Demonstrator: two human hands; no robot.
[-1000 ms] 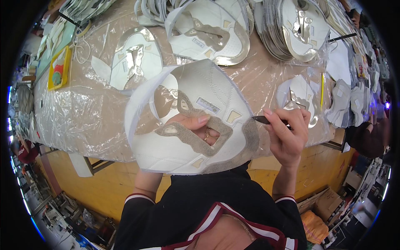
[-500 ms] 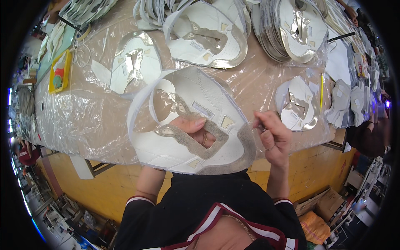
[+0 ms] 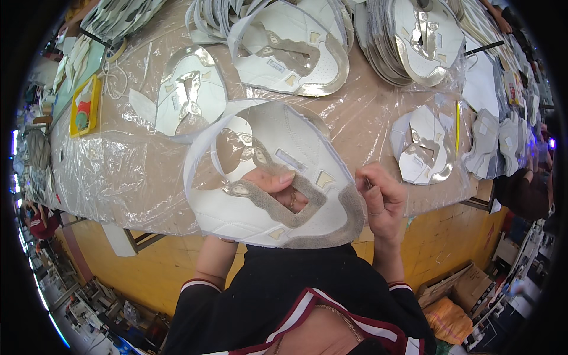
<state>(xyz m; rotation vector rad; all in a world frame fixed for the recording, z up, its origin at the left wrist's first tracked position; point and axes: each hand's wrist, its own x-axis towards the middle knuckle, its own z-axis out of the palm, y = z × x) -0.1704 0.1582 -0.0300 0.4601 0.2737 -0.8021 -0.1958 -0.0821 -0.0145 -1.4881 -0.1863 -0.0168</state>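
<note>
A flat white shoe upper (image 3: 234, 210) with a grey-beige suede-like border is held up in front of me. My left hand (image 3: 273, 179) is closed on it; the thumb and part of the fingers show through its central opening, the rest hidden behind. At the upper's right edge is my right hand (image 3: 384, 198), fingers curled and pinched together. Something small and dark shows between those fingertips, too small to name. Beyond the held piece, another white upper (image 3: 208, 94) with shiny metallic trim lies on the table, and a smaller one (image 3: 414, 163) lies to the right.
Stacks of uppers (image 3: 378, 44) stand along the far side, with a large upper (image 3: 287, 44) among them. A yellow tray (image 3: 75, 112) is at left, a yellow stick (image 3: 457, 127) at right. Clear plastic film (image 3: 106, 183) covers the table. Other people work at both sides.
My right hand has moved slightly left and down, bringing its fingertips up to the right edge of the upper. The left hand keeps its hold, the upper nearly still.
</note>
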